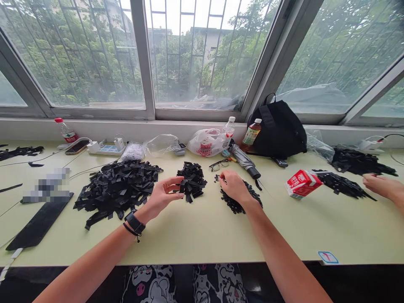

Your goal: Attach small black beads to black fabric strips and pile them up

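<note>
My left hand [166, 192] reaches to the left edge of a small heap of black strips [193, 179]. Its thumb and forefinger curve with a gap between them, and no held thing shows. To its left lies a larger heap of black fabric-like strips [121, 185]. My right hand [234, 186] bends over a pile of small black ring-like pieces [232, 204]. Its fingers are curled together at the pile's left edge, with their tips hidden, so whatever they pinch cannot be made out. A few loose pieces [216, 179] lie beside the fingertips.
Glasses [217, 165], a folded umbrella [244, 160] and a plastic bag [206, 142] lie behind the piles. A red-white carton [303, 184] stands on the right, near another person's hand [381, 186] and black strips [344, 184]. A black backpack [280, 126] rests by the window.
</note>
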